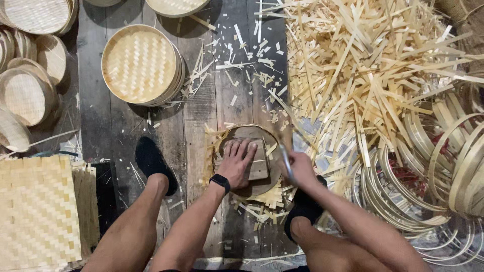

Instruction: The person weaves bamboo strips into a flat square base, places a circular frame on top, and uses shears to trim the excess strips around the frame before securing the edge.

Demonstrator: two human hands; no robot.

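My left hand [237, 161] presses flat on a small wooden block [259, 166] that lies on a round bamboo tray [247, 132] on the wooden floor. Woven bamboo strip ends stick out around the tray's rim. A black watch sits on that wrist. My right hand [301, 168] grips a metal blade [286, 158] at the tray's right edge; the blade is blurred. Both my legs stretch forward in dark shoes, one on each side of the tray.
A stack of finished round woven trays [140, 64] stands at upper left, with more trays [25, 90] at the far left. Flat woven mats [38, 211] lie at lower left. A heap of bamboo offcuts [363, 70] fills the upper right; bamboo hoops [433, 171] pile at right.
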